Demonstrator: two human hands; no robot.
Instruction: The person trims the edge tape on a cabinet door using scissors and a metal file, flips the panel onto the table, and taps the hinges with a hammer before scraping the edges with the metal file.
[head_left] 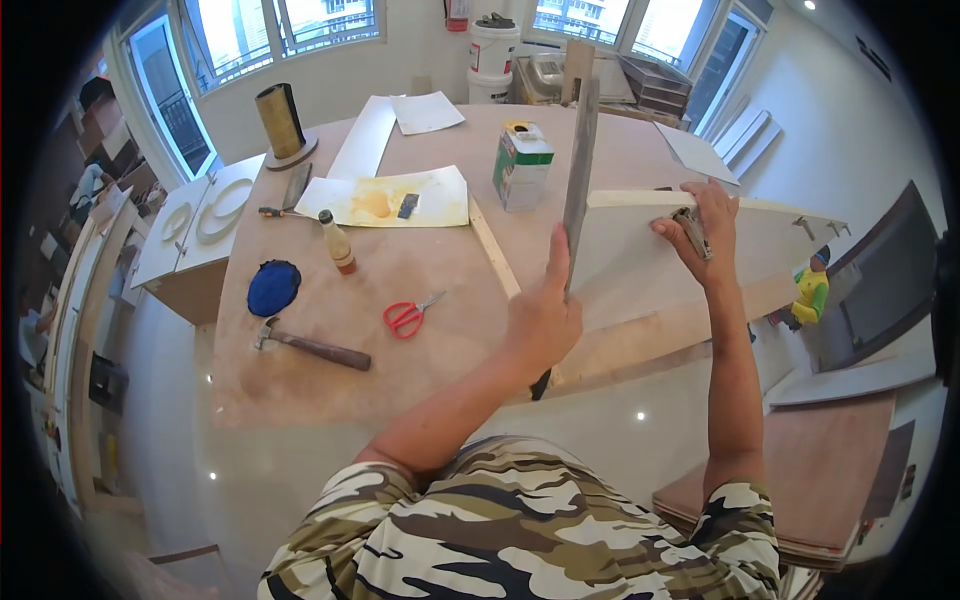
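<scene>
My left hand (545,325) is closed round a long, flat grey bar-like tool (580,170) held nearly upright, index finger stretched along it. A black end (540,384) shows below the fist; the tool's exact kind is unclear. My right hand (715,225) curls at the top edge of a white panel (640,240) standing on its long edge. Between its thumb and fingers sits a small metal fitting (692,232), partly hidden, that looks like a hinge. Farther along the panel, hinge-like metal pieces (805,226) stick out. A wooden strip (495,245) lies left of the upright tool.
On the table (440,380) lie a claw hammer (318,346), red-handled scissors (408,318), a blue round item (273,288), a small bottle (338,245), a green-and-white can (522,168) and a stained white sheet (440,195). A person in yellow (810,290) is beyond the panel.
</scene>
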